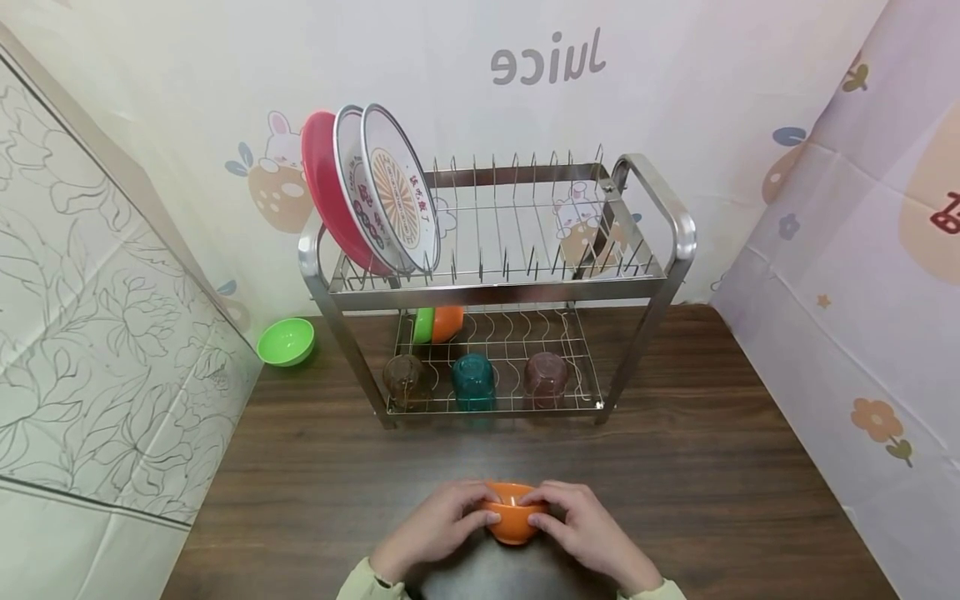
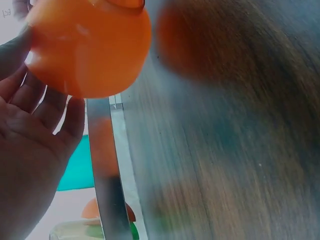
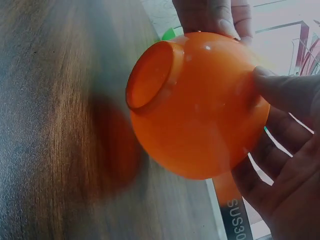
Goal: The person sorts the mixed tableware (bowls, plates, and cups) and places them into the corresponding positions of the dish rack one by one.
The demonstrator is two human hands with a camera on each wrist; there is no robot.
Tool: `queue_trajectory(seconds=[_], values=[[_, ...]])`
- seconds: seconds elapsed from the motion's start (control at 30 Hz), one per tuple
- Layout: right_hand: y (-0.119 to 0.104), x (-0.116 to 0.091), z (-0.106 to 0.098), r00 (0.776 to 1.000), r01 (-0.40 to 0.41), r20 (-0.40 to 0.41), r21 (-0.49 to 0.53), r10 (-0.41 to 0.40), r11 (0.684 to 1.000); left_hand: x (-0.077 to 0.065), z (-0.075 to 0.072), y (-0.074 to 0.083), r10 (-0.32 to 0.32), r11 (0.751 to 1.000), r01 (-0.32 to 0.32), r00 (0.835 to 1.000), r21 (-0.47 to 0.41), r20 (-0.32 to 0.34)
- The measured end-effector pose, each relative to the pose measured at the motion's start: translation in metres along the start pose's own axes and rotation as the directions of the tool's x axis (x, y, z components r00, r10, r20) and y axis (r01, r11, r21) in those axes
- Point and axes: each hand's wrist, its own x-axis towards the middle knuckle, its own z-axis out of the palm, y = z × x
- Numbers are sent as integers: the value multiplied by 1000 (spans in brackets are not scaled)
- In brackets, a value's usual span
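Observation:
An orange bowl is held between both hands above the near part of the table, its opening facing up in the head view. My left hand pinches the bowl's left rim, thumb outside and fingers over the edge. On the opposite side my right hand grips the rim the same way. The right wrist view shows the bowl's round foot and the right thumb against the outer wall. In the left wrist view the bowl hangs over the wood, which mirrors it.
A two-tier metal dish rack stands behind the hands. Its top holds a red plate and two white plates. Below are a green and an orange bowl and upturned cups. A green bowl sits left of the rack.

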Motion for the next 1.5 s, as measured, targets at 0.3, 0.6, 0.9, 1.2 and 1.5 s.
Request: queue_trajectory(seconds=[0.3, 0.6, 0.9, 1.2, 1.5], values=[[-4, 1, -4, 1000, 20, 11, 5, -20, 1000, 2, 3, -4, -28, 999, 26, 998, -35, -63], [-5, 2, -10, 996, 62, -65, -92, -68, 994, -2, 0, -8, -161, 987, 159, 978, -25, -134], [-16, 5, -24, 985, 147, -62, -190, -161, 971, -7, -2, -10, -177, 984, 171, 976, -55, -127], [-32, 12, -42, 954, 273, -48, -267, -296, 924, -13, 6, -20, -203, 978, 198, 976, -60, -85], [-42, 24, -68, 939, 316, -9, -369, -343, 874, -16, 7, -25, -218, 975, 215, 975, -53, -52]])
